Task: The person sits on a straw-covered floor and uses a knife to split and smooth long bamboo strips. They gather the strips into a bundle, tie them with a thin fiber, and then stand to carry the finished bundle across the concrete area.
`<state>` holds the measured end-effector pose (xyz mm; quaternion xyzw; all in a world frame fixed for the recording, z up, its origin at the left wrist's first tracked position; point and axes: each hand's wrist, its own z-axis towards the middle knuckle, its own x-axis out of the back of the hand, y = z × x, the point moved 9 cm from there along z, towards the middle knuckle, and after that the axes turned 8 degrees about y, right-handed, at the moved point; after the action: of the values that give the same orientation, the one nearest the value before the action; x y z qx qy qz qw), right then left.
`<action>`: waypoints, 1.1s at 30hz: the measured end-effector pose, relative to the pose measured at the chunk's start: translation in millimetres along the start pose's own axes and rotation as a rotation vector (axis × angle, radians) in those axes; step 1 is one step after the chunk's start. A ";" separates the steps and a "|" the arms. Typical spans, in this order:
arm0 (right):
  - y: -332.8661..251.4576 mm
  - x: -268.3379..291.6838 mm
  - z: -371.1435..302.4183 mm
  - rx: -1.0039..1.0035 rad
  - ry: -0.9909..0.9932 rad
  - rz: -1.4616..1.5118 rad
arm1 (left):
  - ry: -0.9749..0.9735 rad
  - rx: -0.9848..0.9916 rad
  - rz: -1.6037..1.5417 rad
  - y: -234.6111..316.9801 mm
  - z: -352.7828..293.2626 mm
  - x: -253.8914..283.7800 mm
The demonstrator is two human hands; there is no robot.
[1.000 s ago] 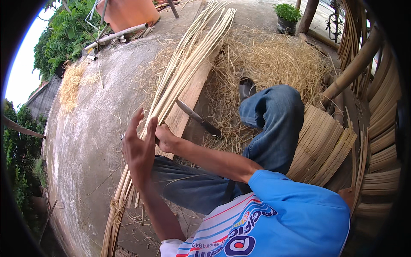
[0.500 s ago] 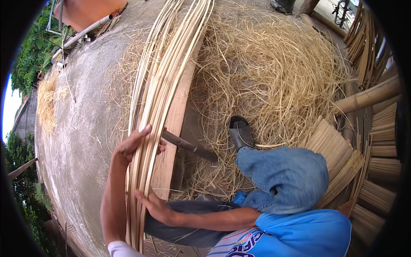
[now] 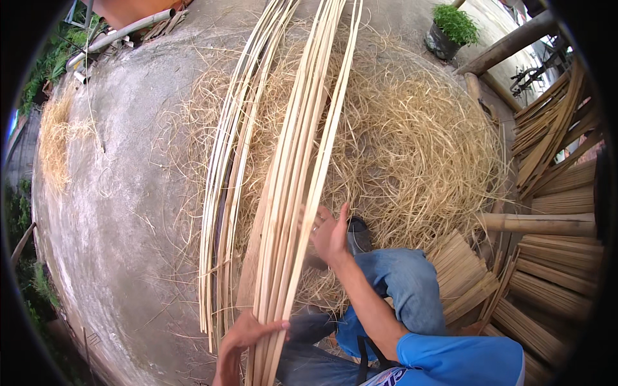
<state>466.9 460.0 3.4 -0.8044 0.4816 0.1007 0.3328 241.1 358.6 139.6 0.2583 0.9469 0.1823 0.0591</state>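
My left hand (image 3: 252, 329) is closed around the lower part of a bundle of long pale bamboo strips (image 3: 290, 186), its thumb laid across the front. The bundle runs up and away past the top of the picture, and one strip at its right side stands slightly apart. Beside that right edge is my right hand (image 3: 329, 237), thumb raised and fingers spread; its fingertips are partly behind the strips and a little blurred. A wooden plank (image 3: 251, 276) shows under the bundle. To the left lies a second group of long strips (image 3: 222, 212).
Curly bamboo shavings (image 3: 425, 161) are heaped at the right, with a smaller pile (image 3: 56, 145) far left on the concrete floor (image 3: 129, 225). Bundled slats (image 3: 553, 276) and a bamboo pole (image 3: 541, 224) line the right side. A potted plant (image 3: 450, 29) stands at the back.
The held strips have shifted right, separating from the group at left. My left hand is lower on them; my right hand has moved up and opened. The knife seen earlier is not clearly visible.
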 end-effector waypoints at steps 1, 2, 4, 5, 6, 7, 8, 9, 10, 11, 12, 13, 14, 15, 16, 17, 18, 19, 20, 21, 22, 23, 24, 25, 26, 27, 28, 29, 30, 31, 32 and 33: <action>-25.8 -11.7 -1.9 -0.033 -0.052 0.113 | -0.021 0.015 -0.026 -15.9 -17.1 -11.4; -47.2 -20.7 -3.7 0.017 -0.053 0.173 | -0.042 0.025 -0.042 -27.0 -29.7 -21.4; -72.3 -21.9 2.5 0.033 0.032 -0.052 | -0.039 0.064 -0.032 -48.8 -63.5 -42.0; -84.4 -34.7 -3.7 0.022 0.050 -0.123 | -0.027 0.079 -0.016 -60.4 -80.2 -51.1; -93.4 -54.6 -12.3 -0.006 0.005 -0.101 | -0.039 0.093 -0.029 -66.8 -98.3 -60.9; -85.5 -72.8 -19.5 -0.184 -0.144 0.003 | -0.050 0.153 -0.047 -68.5 -114.5 -67.2; -86.4 -67.8 -33.2 -0.131 -0.095 -0.096 | -0.061 0.211 -0.064 -70.6 -130.9 -70.5; -85.5 -62.3 -52.9 -0.074 -0.049 -0.194 | -0.089 0.201 -0.033 -80.1 -152.2 -74.2; -90.7 -71.0 -75.4 -0.020 -0.021 -0.303 | -0.104 0.182 -0.016 -93.0 -172.4 -81.0; -94.3 -83.2 -110.0 -0.072 -0.073 -0.276 | -0.117 0.166 0.002 -101.4 -191.0 -84.0; -90.9 -88.6 -144.6 -0.137 -0.132 -0.312 | -0.055 0.129 0.039 -95.3 -222.7 -83.2; -82.7 -85.6 -175.5 -0.249 -0.183 -0.232 | -0.036 0.193 0.063 -122.2 -242.2 -79.0; -74.0 -91.0 -205.0 -0.353 -0.243 -0.164 | -0.013 0.243 0.077 -154.6 -257.6 -79.7; -54.6 -81.3 -213.0 -0.373 -0.159 -0.188 | -0.060 0.291 0.034 -174.2 -264.0 -75.2; -44.4 -87.3 -236.1 -0.386 -0.132 -0.234 | -0.066 0.302 -0.031 -188.2 -281.0 -77.4; -34.8 -89.9 -258.1 -0.399 -0.097 -0.277 | -0.077 0.319 -0.093 -203.9 -297.9 -79.1; -24.3 -89.3 -280.2 -0.425 -0.116 -0.234 | -0.070 0.306 -0.070 -219.7 -314.2 -74.8; -13.9 -87.1 -294.5 -0.457 -0.140 -0.193 | -0.056 0.296 -0.053 -235.6 -326.6 -71.1; -6.3 -87.3 -306.0 -0.488 -0.158 -0.152 | -0.047 0.286 -0.033 -257.5 -336.6 -70.1; 3.0 -87.5 -319.7 -0.547 -0.142 -0.123 | -0.023 0.331 0.003 -314.5 -338.5 -70.9; 14.1 -87.8 -331.0 -0.608 -0.131 -0.100 | -0.016 0.356 0.017 -318.8 -348.8 -62.7; 24.7 -93.7 -337.8 -0.679 -0.123 -0.079 | -0.004 0.386 0.026 -312.1 -358.9 -52.8; 30.6 -101.4 -342.2 -0.683 -0.115 -0.073 | 0.007 0.418 0.034 -303.6 -368.6 -42.7; 32.2 -111.9 -348.7 -0.685 -0.103 -0.069 | -0.024 0.431 0.071 -281.3 -377.9 -33.3; 32.8 -119.1 -351.2 -0.687 -0.090 -0.064 | -0.009 0.423 0.036 -284.2 -379.8 -32.9; 31.0 -118.0 -343.9 -0.629 -0.079 -0.140 | 0.006 0.415 0.003 -291.7 -378.8 -33.2; 29.5 -122.3 -337.6 -0.642 -0.064 -0.141 | 0.015 0.399 -0.021 -284.9 -374.7 -28.8; 27.3 -127.7 -330.7 -0.652 -0.048 -0.142 | 0.018 0.388 -0.058 -276.3 -369.9 -25.4; 24.0 -132.9 -323.6 -0.661 -0.032 -0.139 | 0.012 0.405 -0.013 -270.0 -365.7 -20.1; 16.2 -137.9 -315.6 -0.620 -0.030 -0.175 | 0.006 0.422 0.035 -262.6 -360.0 -12.9; 9.6 -144.5 -304.0 -0.620 -0.027 -0.190 | -0.001 0.436 0.088 -253.7 -354.1 -5.5; 1.5 -146.7 -292.1 -0.617 -0.013 -0.201 | 0.003 0.437 0.109 -233.3 -349.9 2.3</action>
<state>343.6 378.6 295.0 -0.9102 0.3446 0.2136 0.0848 58.0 63.0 376.1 0.3154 0.9486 -0.0238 -0.0094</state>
